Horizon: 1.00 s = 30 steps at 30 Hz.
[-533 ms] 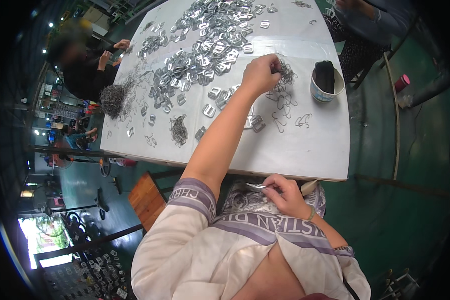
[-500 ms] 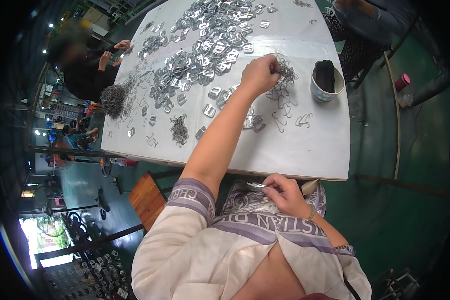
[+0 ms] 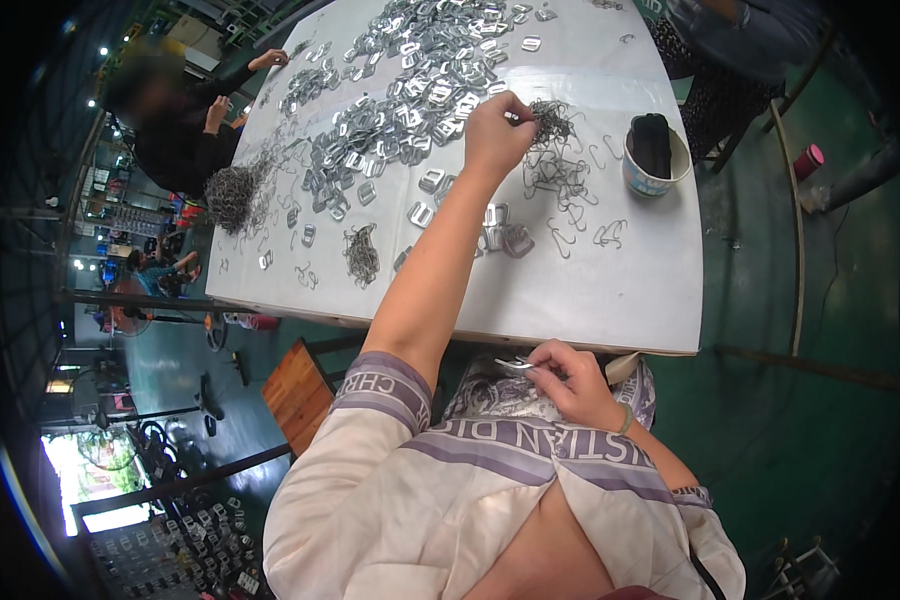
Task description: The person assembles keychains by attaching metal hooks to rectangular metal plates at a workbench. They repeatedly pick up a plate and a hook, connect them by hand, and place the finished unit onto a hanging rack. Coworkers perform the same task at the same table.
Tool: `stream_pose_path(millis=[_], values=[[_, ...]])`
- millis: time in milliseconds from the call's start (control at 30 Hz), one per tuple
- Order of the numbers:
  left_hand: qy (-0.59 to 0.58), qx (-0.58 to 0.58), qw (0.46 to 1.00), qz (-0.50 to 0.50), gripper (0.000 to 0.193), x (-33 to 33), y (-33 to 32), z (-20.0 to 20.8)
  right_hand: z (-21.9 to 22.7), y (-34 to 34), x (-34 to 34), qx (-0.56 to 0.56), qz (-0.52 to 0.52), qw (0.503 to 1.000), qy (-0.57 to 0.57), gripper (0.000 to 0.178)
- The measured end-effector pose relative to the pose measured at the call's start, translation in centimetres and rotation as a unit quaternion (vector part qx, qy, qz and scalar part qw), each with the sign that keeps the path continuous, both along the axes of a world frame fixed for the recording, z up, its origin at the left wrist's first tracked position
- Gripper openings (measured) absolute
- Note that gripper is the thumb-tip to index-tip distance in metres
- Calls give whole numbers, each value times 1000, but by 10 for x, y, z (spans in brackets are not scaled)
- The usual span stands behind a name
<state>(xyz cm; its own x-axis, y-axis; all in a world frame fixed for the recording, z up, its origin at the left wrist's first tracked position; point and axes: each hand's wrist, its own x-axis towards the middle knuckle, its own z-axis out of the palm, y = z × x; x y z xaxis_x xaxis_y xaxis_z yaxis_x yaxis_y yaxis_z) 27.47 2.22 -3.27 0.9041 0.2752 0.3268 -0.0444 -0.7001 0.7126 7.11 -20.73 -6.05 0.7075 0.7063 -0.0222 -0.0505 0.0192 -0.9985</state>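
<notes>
My left hand (image 3: 497, 138) reaches across the table, its fingers pinched at the edge of a tangled clump of thin bent wire hooks (image 3: 551, 124). More loose hooks (image 3: 560, 180) trail below the clump. Just off the table's near edge, over my lap, my right hand (image 3: 573, 385) pinches a flat silver metal buckle (image 3: 513, 364) that sticks out to the left of the fingertips. Under and beside my left forearm lie several silver buckles (image 3: 432, 180). A big heap of the same buckles (image 3: 410, 120) spreads over the middle and far part of the table.
A paper cup (image 3: 646, 185) holding a dark object stands at the table's right side. Other wire bundles lie at left (image 3: 232, 198) and nearer (image 3: 361, 255). One person (image 3: 170, 130) works at the left edge, another (image 3: 735, 40) at the far right. A wooden stool (image 3: 297, 395) stands at lower left.
My left hand has shifted left and slightly away, and the wire clump has moved and spread with it. My right hand keeps its buckle, nearly still. The left person's hand has reached farther along the table.
</notes>
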Motion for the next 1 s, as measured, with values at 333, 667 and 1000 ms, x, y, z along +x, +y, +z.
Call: stream_pose_path(millis=[333,667,1000], values=[[-46,299,927,-220,38,21,-55,-61,0,0,-1,0,5,1000,-12,10],[128,317,894,-289,32,-71,-50,-41,3,-5,-1,-4,-3,1000,0,9],[-62,360,906,-216,29,-6,-73,-57,4,-6,-2,1,10,998,-69,11]])
